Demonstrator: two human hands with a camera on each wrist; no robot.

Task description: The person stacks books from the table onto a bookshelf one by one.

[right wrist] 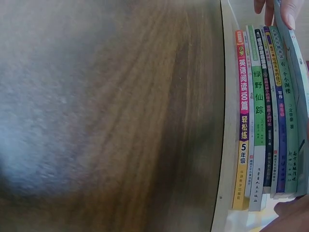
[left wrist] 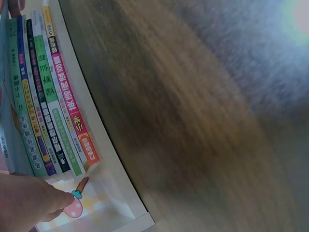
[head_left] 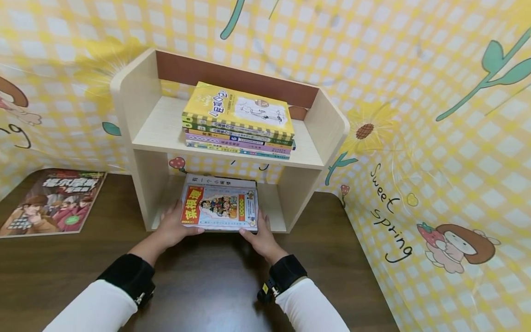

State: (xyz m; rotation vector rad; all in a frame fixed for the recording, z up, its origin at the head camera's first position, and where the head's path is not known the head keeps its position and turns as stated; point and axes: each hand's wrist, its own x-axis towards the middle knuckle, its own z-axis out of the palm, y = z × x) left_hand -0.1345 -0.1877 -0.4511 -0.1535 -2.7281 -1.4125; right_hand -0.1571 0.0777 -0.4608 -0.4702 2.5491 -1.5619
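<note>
A light-blue book (head_left: pixel 220 207) with a red title block and a cartoon group on its cover lies on top of a book stack on the lower shelf. My left hand (head_left: pixel 174 227) grips its left edge, thumb at the front corner. At the right edge, my right hand (head_left: pixel 261 233) holds it the same way, thumb along the front. Beneath it, spines of several books show, including a pink one (left wrist: pixel 67 92) at the bottom and a green one (right wrist: pixel 287 116) directly under the blue book. Fingers on the far sides are partly hidden.
A pale wooden two-tier shelf (head_left: pixel 226 156) stands on the dark brown table (head_left: pixel 199 281) against a yellow checked cloth (head_left: pixel 415 115). Its upper tier bears a stack of books topped by a yellow book (head_left: pixel 240 108). A magazine (head_left: pixel 54 200) with cartoon figures lies at the left.
</note>
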